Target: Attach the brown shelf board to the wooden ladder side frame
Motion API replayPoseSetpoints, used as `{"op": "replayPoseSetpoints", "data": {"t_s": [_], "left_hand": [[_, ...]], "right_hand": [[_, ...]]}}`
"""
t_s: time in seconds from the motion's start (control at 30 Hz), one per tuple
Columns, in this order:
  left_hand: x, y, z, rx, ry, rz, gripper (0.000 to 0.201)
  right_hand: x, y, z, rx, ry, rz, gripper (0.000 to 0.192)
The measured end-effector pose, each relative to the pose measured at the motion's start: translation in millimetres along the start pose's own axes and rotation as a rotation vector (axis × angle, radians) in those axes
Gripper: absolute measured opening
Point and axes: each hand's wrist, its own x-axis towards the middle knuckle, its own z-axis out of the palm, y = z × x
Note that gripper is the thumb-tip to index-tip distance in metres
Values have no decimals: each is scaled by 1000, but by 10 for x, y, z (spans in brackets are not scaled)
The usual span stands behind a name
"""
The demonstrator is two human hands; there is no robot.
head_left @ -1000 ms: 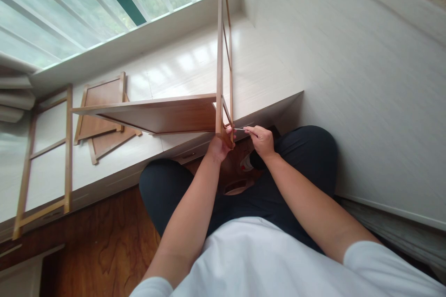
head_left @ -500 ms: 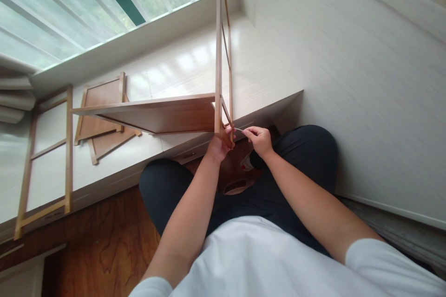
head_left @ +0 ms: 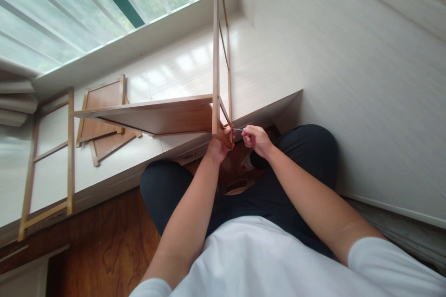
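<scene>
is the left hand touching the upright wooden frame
Touching. The head view shows the left hand wrapped around the bottom corner of the upright light-brown wooden ladder-like frame, with no gap between them.

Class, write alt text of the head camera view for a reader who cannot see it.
A seated person's left hand steadies an upright wooden frame joined to a wooden shelf board, while the right hand holds a thin metal tool at the joint. More wooden parts lie on the white window ledge.

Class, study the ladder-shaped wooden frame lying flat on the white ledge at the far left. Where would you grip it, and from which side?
Take the ladder frame by its long right rail, coming down from above on the side nearer the person. It lies flat, and the open gaps between its rungs likely let fingers wrap the narrow rail. The stacked panels lie just beyond it.
</scene>
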Motion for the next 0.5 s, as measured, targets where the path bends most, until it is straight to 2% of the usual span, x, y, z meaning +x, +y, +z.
{"op": "replayPoseSetpoints", "data": {"t_s": [0.13, 0.27, 0.37, 0.5], "left_hand": [[2, 1, 1, -4, -1, -3, 21], [0, 1, 2, -2, -2, -5, 20], [-4, 2, 5, 0, -5, -3, 19], [-11, 4, 14, -4, -2, 5, 17]], "right_hand": [[-13, -48, -23, 33, -56, 62, 35], [12, -11, -30, -6, -50, 65, 34], [39, 45, -32, -86, -9, 16, 34], [36, 72, -55, -252, 56, -122, 31]]}}
